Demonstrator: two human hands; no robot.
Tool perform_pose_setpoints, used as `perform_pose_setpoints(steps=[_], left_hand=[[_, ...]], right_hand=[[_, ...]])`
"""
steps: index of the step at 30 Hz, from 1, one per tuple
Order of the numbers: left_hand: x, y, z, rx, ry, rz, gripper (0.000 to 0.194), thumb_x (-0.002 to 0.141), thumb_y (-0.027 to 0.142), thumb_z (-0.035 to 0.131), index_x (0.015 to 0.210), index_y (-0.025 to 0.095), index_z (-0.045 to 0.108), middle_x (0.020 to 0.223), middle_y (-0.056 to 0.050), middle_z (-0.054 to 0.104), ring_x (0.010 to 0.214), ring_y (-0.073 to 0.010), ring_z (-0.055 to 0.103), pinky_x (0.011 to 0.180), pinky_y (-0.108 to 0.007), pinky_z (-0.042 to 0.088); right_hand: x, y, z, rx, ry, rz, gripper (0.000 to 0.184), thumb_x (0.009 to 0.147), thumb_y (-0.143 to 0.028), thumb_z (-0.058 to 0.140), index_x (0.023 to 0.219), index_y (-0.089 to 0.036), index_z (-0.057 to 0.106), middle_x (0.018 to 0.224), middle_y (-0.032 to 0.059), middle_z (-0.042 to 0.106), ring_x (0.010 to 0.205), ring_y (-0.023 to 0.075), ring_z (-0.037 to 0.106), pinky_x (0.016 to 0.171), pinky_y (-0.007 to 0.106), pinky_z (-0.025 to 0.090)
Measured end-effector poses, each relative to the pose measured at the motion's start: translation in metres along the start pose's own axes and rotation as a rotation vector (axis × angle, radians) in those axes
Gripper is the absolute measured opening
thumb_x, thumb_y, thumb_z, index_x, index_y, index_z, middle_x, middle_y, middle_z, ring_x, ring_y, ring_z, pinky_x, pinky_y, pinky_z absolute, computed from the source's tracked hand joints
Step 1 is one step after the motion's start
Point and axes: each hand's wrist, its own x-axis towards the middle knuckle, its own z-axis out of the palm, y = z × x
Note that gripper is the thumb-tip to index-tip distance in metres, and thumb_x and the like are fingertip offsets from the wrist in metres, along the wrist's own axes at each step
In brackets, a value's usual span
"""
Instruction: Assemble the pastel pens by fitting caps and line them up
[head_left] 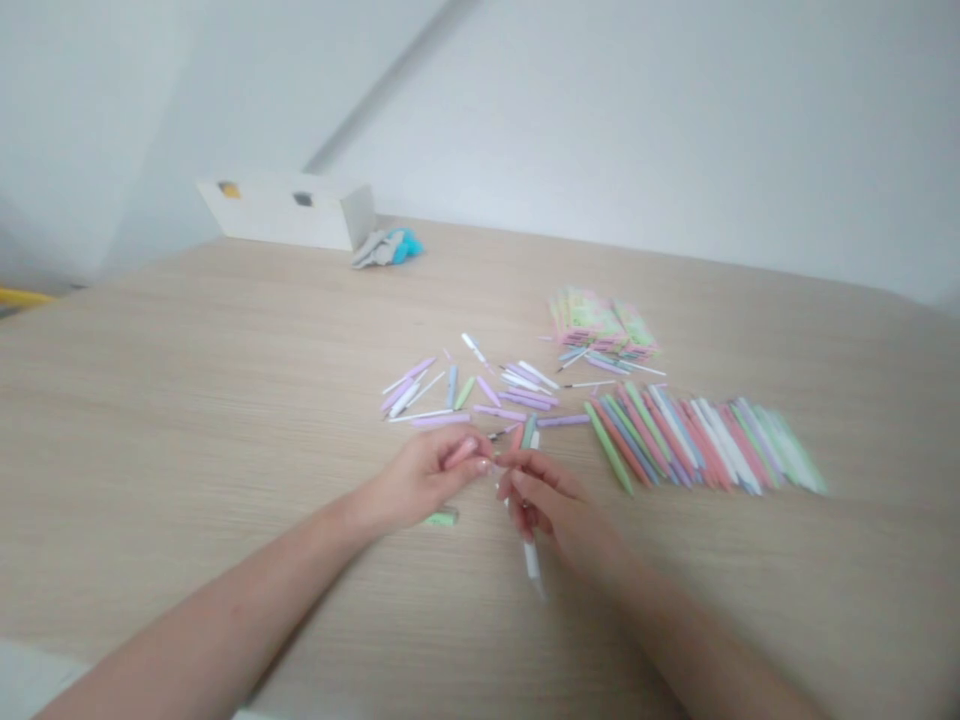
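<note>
My right hand [544,495] grips a white pastel stick [532,560], whose lower end pokes out below the fingers. My left hand [429,475] is curled, its fingertips almost meeting those of my right hand above the wooden table [187,400]. Blur hides whether it holds a small pink piece. Loose pastel sticks [472,390] lie scattered just beyond both hands. A small green piece [441,517] lies under the edge of my left hand.
A fanned row of pastel sticks [697,445] lies right of my hands, with a stack of printed pastel packets [604,325] behind it. A white box [285,210] and a blue-grey cloth bundle [386,247] stand at the far edge, against the wall.
</note>
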Motion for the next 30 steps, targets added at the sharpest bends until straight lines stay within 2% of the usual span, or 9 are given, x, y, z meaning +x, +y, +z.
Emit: perform_pose_setpoints(steps=[5,8,11,14,17,20,22,26,30], left_hand=[[-0.002,0.001,0.005,-0.109,-0.037,-0.017,0.021,0.087,0.033,0.053,0.09,0.014,0.062,0.07,0.002,0.054,0.063,-0.0102,0.046,0.059,-0.021,0.036],[-0.001,0.004,0.006,-0.131,-0.036,0.015,0.018,0.086,0.03,0.055,0.088,0.013,0.063,0.073,0.0,0.057,0.066,-0.0111,0.049,0.063,-0.022,0.038],[-0.001,0.005,0.006,-0.143,-0.038,0.052,0.018,0.087,0.03,0.054,0.085,0.013,0.062,0.076,-0.001,0.058,0.07,-0.012,0.051,0.066,-0.023,0.039],[-0.001,0.003,0.006,-0.161,-0.012,0.072,0.019,0.088,0.031,0.053,0.088,0.013,0.06,0.081,-0.003,0.059,0.076,-0.0129,0.053,0.07,-0.024,0.041],[-0.002,0.0,0.008,-0.269,-0.019,0.009,0.021,0.09,0.035,0.049,0.091,0.014,0.053,0.079,-0.002,0.059,0.06,-0.0084,0.051,0.055,-0.02,0.041],[-0.003,-0.003,0.01,-0.406,-0.124,-0.072,0.022,0.092,0.038,0.044,0.093,0.017,0.046,0.072,0.001,0.058,0.04,-0.0042,0.042,0.037,-0.016,0.031],[-0.004,-0.004,0.012,-0.435,-0.179,-0.104,0.021,0.092,0.038,0.044,0.092,0.017,0.045,0.068,0.002,0.056,0.039,-0.0052,0.044,0.033,-0.015,0.032],[-0.005,-0.004,0.013,-0.446,-0.202,-0.147,0.02,0.09,0.035,0.05,0.096,0.016,0.048,0.062,0.004,0.053,0.039,-0.0054,0.044,0.033,-0.015,0.036],[-0.005,-0.003,0.013,-0.433,-0.209,-0.178,0.022,0.089,0.035,0.052,0.099,0.015,0.05,0.063,0.003,0.054,0.039,-0.0048,0.043,0.032,-0.014,0.034]], right_hand=[[-0.001,0.001,0.001,-0.076,-0.065,-0.059,0.019,0.083,-0.036,0.057,0.086,-0.018,0.054,0.06,-0.0054,0.05,0.042,0.0051,0.038,0.039,0.019,0.029],[-0.002,-0.002,0.003,-0.096,-0.051,-0.075,0.021,0.083,-0.038,0.059,0.084,-0.018,0.054,0.06,-0.006,0.049,0.041,0.0043,0.036,0.037,0.019,0.026],[-0.004,-0.003,0.004,-0.131,-0.072,-0.074,0.023,0.086,-0.039,0.055,0.078,-0.017,0.055,0.051,-0.0078,0.042,0.04,0.0052,0.035,0.038,0.019,0.026],[-0.005,-0.002,0.003,-0.069,-0.076,-0.054,0.024,0.087,-0.041,0.052,0.081,-0.018,0.057,0.056,-0.0046,0.051,0.043,0.0068,0.042,0.041,0.02,0.032],[-0.004,-0.001,0.001,0.0,0.004,-0.09,0.026,0.087,-0.045,0.05,0.09,-0.02,0.052,0.075,0.0016,0.064,0.053,0.0099,0.052,0.046,0.022,0.039],[-0.004,-0.004,0.0,-0.068,0.127,-0.182,0.025,0.09,-0.046,0.045,0.088,-0.021,0.047,0.078,0.0027,0.065,0.058,0.0121,0.054,0.05,0.025,0.041],[-0.006,-0.007,-0.001,-0.146,0.177,-0.248,0.024,0.091,-0.044,0.044,0.087,-0.021,0.049,0.077,0.0021,0.063,0.061,0.0125,0.053,0.052,0.025,0.041],[-0.009,-0.014,-0.002,-0.285,0.259,-0.399,0.013,0.087,-0.033,0.054,0.083,-0.021,0.058,0.074,-0.0007,0.056,0.065,0.0119,0.049,0.06,0.025,0.042],[-0.01,-0.016,-0.004,-0.189,0.273,-0.44,0.008,0.086,-0.029,0.056,0.084,-0.022,0.059,0.07,-0.0023,0.054,0.055,0.0092,0.045,0.052,0.023,0.038]])
